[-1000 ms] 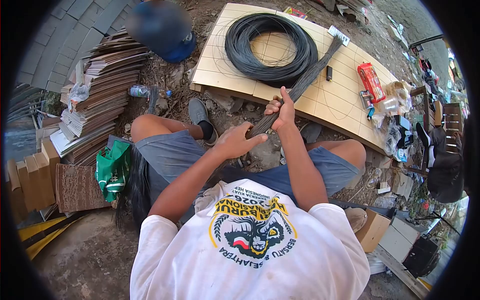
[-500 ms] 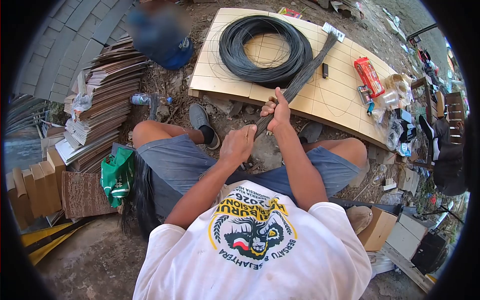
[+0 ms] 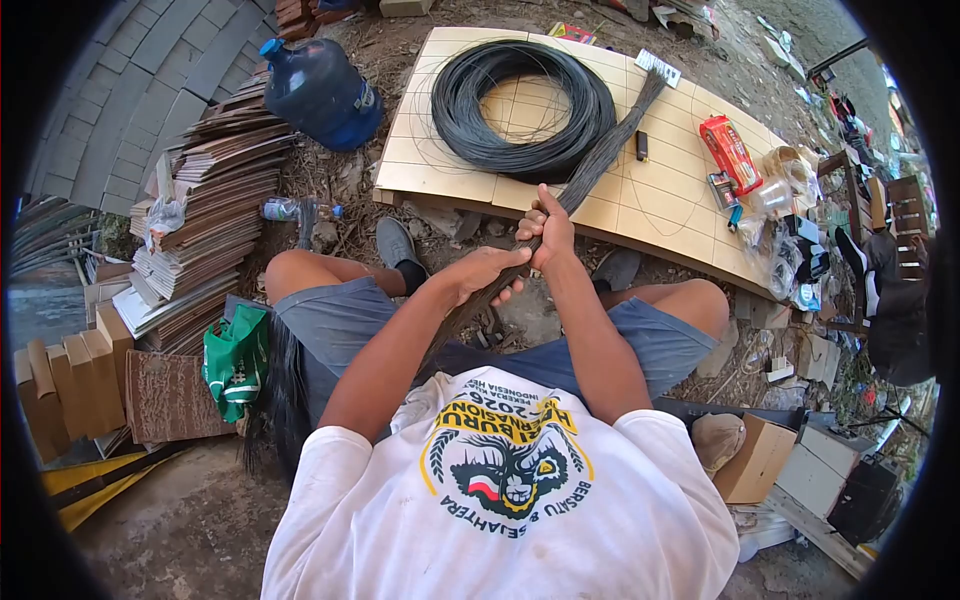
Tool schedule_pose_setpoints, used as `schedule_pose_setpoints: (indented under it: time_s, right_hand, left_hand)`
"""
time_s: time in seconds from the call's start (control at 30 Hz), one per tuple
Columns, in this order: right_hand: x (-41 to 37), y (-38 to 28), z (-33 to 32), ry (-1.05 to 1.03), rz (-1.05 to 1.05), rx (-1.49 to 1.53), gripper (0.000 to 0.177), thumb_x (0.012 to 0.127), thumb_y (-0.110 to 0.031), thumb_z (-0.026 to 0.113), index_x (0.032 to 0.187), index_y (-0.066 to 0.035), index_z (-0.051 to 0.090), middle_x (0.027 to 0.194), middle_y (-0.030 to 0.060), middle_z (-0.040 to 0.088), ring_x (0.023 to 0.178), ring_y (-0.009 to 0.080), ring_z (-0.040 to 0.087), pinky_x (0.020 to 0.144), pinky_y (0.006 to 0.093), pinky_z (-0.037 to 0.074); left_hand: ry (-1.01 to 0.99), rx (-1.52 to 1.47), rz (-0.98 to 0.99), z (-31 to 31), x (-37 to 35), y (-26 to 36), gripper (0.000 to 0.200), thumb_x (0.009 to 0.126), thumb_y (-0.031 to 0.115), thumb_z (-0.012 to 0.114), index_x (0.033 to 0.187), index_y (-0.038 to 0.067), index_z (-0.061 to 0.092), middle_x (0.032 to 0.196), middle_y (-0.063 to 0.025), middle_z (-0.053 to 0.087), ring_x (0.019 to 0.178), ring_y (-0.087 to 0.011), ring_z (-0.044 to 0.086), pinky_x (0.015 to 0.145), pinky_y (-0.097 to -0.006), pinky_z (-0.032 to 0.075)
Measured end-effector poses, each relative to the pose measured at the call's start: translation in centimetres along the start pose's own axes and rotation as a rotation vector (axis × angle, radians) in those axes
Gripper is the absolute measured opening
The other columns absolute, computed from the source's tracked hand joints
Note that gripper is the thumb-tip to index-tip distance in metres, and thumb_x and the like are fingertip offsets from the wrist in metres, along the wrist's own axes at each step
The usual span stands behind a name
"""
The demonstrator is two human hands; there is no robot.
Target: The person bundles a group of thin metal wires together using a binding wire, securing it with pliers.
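Observation:
A long bundle of dark strands (image 3: 612, 146) runs slantwise from the pale board down over my lap. My right hand (image 3: 548, 232) is wrapped round it just off the board's near edge, thumb pointing up along the strands. Just below, my left hand (image 3: 484, 274) also holds the bundle, its thumb on top and its fingertips showing on the far side. The bundle's top end lies by a white label-like piece (image 3: 657, 68). Beside it on the board rests a large coil of dark strands (image 3: 460, 115).
The pale board (image 3: 408, 165) also carries a black lighter-like object (image 3: 642, 146), a red packet (image 3: 731, 155) and plastic cups. To the left are a blue water jug (image 3: 325, 95), stacked tiles (image 3: 205, 240), a small bottle (image 3: 280, 209) and a green bag (image 3: 236, 362).
My left hand has turned from a closed fist on the bundle to a looser hold with its fingertips showing. More of the bundle shows below it, towards my lap. The view has shifted slightly.

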State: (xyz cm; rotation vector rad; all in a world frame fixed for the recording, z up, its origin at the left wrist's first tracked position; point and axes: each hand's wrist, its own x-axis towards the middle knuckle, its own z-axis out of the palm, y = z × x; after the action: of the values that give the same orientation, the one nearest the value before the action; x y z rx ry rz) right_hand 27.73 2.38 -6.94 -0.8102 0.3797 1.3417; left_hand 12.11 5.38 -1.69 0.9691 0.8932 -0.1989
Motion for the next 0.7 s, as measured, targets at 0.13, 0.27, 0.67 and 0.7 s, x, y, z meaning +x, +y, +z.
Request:
schedule_pose_setpoints:
  time_s: [0.13,0.27,0.67,0.7]
  right_hand:
    - [0.3,0.0,-0.4,-0.012,0.008,0.009,0.033,0.089,-0.033,0.072,0.075,-0.015,0.049,0.051,-0.0066,0.038,0.041,0.0075,0.035,0.041,0.0251,0.033]
    - [1.5,0.0,-1.4,-0.041,0.050,0.034,0.030,0.090,-0.032,0.070,0.076,-0.015,0.049,0.051,-0.0070,0.037,0.041,0.0070,0.035,0.041,0.0250,0.033]
    - [0.8,-0.5,0.1,-0.003,0.035,-0.034,0.033,0.092,-0.035,0.068,0.072,-0.016,0.050,0.050,-0.0078,0.037,0.042,0.0068,0.037,0.044,0.0251,0.035]
    - [0.8,-0.6,0.1,0.003,0.041,-0.037,0.035,0.090,-0.036,0.070,0.070,-0.016,0.050,0.049,-0.0080,0.037,0.042,0.0067,0.038,0.045,0.0247,0.035]
  left_hand:
    - [-0.079,0.006,-0.056,-0.6,1.3,-0.4,0.044,0.096,0.049,0.058,0.095,0.005,0.060,0.067,0.0011,0.055,0.049,-0.0076,0.051,0.044,-0.0238,0.044]
    - [0.089,0.313,0.066,0.3,1.2,-0.7,0.044,0.096,0.049,0.058,0.094,0.005,0.059,0.068,0.0001,0.057,0.048,-0.0073,0.050,0.044,-0.0239,0.044]
    - [-0.176,-0.136,-0.040,-5.4,-7.3,-6.1,0.041,0.096,0.032,0.064,0.118,-0.001,0.057,0.084,-0.0035,0.065,0.067,-0.0097,0.064,0.057,-0.0228,0.051]
    - [-0.179,-0.137,-0.038,-5.8,-7.5,-6.8,0.041,0.096,0.032,0.064,0.118,-0.001,0.057,0.084,-0.0035,0.065,0.067,-0.0097,0.064,0.057,-0.0228,0.051]
